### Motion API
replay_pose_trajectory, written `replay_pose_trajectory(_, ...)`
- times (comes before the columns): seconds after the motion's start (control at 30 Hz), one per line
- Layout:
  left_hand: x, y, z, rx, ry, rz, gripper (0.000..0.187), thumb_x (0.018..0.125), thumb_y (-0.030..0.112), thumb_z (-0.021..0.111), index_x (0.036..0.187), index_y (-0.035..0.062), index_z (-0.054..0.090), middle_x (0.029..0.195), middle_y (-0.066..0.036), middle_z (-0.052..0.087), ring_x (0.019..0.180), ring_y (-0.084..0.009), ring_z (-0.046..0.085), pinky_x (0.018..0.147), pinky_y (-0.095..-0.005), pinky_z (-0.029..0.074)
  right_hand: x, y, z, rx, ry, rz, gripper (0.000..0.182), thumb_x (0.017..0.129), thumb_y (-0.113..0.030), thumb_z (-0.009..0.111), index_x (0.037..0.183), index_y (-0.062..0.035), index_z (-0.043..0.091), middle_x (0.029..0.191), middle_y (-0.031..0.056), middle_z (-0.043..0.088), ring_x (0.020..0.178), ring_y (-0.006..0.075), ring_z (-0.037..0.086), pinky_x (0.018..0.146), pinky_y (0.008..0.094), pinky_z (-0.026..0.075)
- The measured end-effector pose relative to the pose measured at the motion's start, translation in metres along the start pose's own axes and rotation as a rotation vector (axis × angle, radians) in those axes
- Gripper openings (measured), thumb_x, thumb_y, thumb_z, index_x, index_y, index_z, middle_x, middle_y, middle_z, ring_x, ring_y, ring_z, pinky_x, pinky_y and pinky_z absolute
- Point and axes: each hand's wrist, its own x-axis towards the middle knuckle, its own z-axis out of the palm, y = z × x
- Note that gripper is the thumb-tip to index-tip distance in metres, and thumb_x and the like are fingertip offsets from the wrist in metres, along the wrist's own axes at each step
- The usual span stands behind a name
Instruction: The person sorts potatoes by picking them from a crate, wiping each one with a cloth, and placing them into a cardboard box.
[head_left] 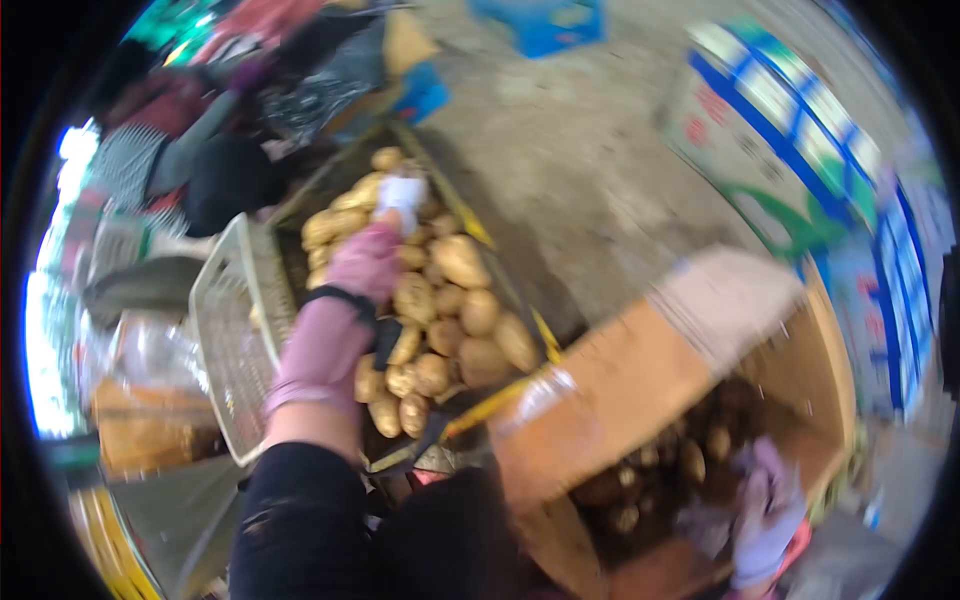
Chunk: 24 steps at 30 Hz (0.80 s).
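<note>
Over a dark tray point(500, 275) heaped with potatoes point(450, 320), the left hand point(365, 262) reaches forward in a pink glove with white fingertips, a black strap around its wrist and a black sleeve point(300, 520) behind it. Its fingers point(400, 195) are bent downward onto the far end of the heap, but the blur hides whether they have closed on a potato, so I cannot tell how far open the hand is. Yellowish-brown potatoes of mixed sizes lie piled against each other across the tray, which has yellow edges. Just left of the tray, a pale plastic basket point(225, 330) stands tilted, its mesh wall touching the tray's side. At lower right, an open cardboard box point(640, 370) sits near the tray, with more potatoes point(690, 460) in its shadowed inside. The right hand point(765, 500), also gloved in pink, is down inside the box among those potatoes, well apart from the left hand; it is too blurred to tell whether it grips anything. Beyond the tray lies bare concrete floor point(590, 160), with a blue crate point(545, 22) at the far edge. A white carton point(780, 130) with blue and green print stands at the right. At upper left, dark bags and bundled cloth point(220, 140) are heaped beside the basket.
</note>
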Motion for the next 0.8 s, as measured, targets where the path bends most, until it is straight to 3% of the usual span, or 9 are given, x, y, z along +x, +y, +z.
replay_pose_trajectory(0.07, -0.066, 0.037, -0.082, -0.531, 0.303, 0.387, 0.031, 0.096, 0.021, 0.059, 0.120, 0.0022, 0.061, 0.113, -0.013, 0.067, 0.093, -0.0239, 0.065, 0.077, -0.0350, 0.054, -0.005, -0.014, -0.031, 0.144, 0.136, 0.091, 0.036, 0.101, -0.023, 0.053, 0.127, 0.0018, 0.058, 0.107, 0.0105, 0.068, 0.092, 0.0152, 0.065, 0.074, 0.0240, 0.049)
replay_pose_trajectory(0.1, -0.106, 0.078, -0.137, -0.877, 0.010, 0.331, 0.038, 0.096, 0.026, 0.062, 0.126, 0.0032, 0.059, 0.112, -0.008, 0.066, 0.093, -0.0157, 0.062, 0.078, -0.0280, 0.051, -0.003, -0.019, -0.044, 0.270, 0.277, 0.082, 0.035, 0.098, -0.020, 0.055, 0.122, 0.0042, 0.061, 0.100, 0.0110, 0.071, 0.073, 0.0096, 0.058, 0.067, 0.0226, 0.048)
replay_pose_trajectory(0.2, -0.189, 0.162, -0.254, -1.073, -0.601, 0.454, 0.043, 0.098, 0.031, 0.057, 0.133, 0.0056, 0.055, 0.120, -0.001, 0.062, 0.103, -0.0067, 0.057, 0.088, -0.0231, 0.047, -0.011, -0.023, -0.093, 0.223, 0.452, -0.023, 0.028, 0.099, -0.013, 0.053, 0.120, 0.0026, 0.063, 0.105, 0.0109, 0.069, 0.081, 0.0095, 0.062, 0.067, 0.0218, 0.050)
replay_pose_trajectory(0.33, -0.324, 0.297, -0.361, -0.644, -0.900, 1.022, 0.051, 0.101, 0.038, 0.051, 0.138, 0.0044, 0.050, 0.123, -0.004, 0.060, 0.105, -0.0126, 0.058, 0.094, -0.0275, 0.047, -0.038, 0.009, -0.130, 0.258, 0.628, -0.108, 0.023, 0.098, -0.010, 0.057, 0.113, 0.0043, 0.066, 0.112, 0.0096, 0.067, 0.083, 0.0095, 0.062, 0.067, 0.0209, 0.050)
replay_pose_trajectory(0.5, -0.442, 0.433, -0.282, -0.127, -0.973, 1.242, 0.050, 0.098, 0.037, 0.056, 0.135, 0.0021, 0.054, 0.119, -0.008, 0.065, 0.105, -0.0172, 0.062, 0.096, -0.0324, 0.049, -0.075, 0.027, -0.170, 0.319, 0.772, -0.106, 0.022, 0.097, -0.012, 0.059, 0.109, 0.0036, 0.067, 0.104, 0.0078, 0.068, 0.075, 0.0078, 0.059, 0.064, 0.0213, 0.048)
replay_pose_trajectory(0.6, -0.471, 0.497, -0.116, 0.209, -0.920, 1.516, 0.046, 0.096, 0.035, 0.051, 0.123, -0.0009, 0.061, 0.126, -0.021, 0.063, 0.119, -0.0332, 0.059, 0.098, -0.0403, 0.046, -0.097, 0.043, -0.186, 0.347, 0.736, -0.004, 0.022, 0.096, -0.012, 0.059, 0.111, 0.0042, 0.066, 0.098, 0.0082, 0.068, 0.072, 0.0078, 0.059, 0.063, 0.0216, 0.047)
replay_pose_trajectory(0.67, -0.508, 0.513, -0.048, 0.193, -1.019, 1.019, 0.048, 0.091, 0.034, 0.057, 0.122, -0.0014, 0.062, 0.117, -0.024, 0.065, 0.117, -0.0338, 0.060, 0.102, -0.0385, 0.044, -0.109, 0.053, -0.189, 0.361, 0.700, 0.007, 0.025, 0.097, -0.010, 0.057, 0.114, 0.0070, 0.063, 0.093, 0.0109, 0.069, 0.073, 0.0098, 0.060, 0.066, 0.0235, 0.048)
replay_pose_trajectory(0.73, -0.537, 0.519, 0.014, 0.001, -0.949, 0.798, 0.050, 0.087, 0.035, 0.060, 0.122, -0.0010, 0.063, 0.122, -0.021, 0.063, 0.117, -0.0349, 0.059, 0.098, -0.0392, 0.047, -0.121, 0.063, -0.191, 0.368, 0.683, 0.014, 0.027, 0.096, -0.012, 0.058, 0.114, 0.0078, 0.063, 0.099, 0.0125, 0.069, 0.075, 0.0130, 0.063, 0.069, 0.0258, 0.051)
replay_pose_trajectory(0.8, -0.574, 0.517, 0.060, 0.075, -0.615, 0.808, 0.066, 0.084, 0.031, 0.065, 0.141, 0.0026, 0.047, 0.146, -0.022, 0.043, 0.134, -0.0388, 0.042, 0.105, -0.0446, 0.041, -0.131, 0.070, -0.192, 0.427, 0.692, 0.035, 0.028, 0.095, -0.013, 0.059, 0.114, 0.0073, 0.063, 0.104, 0.0146, 0.068, 0.081, 0.0177, 0.065, 0.074, 0.0285, 0.052)
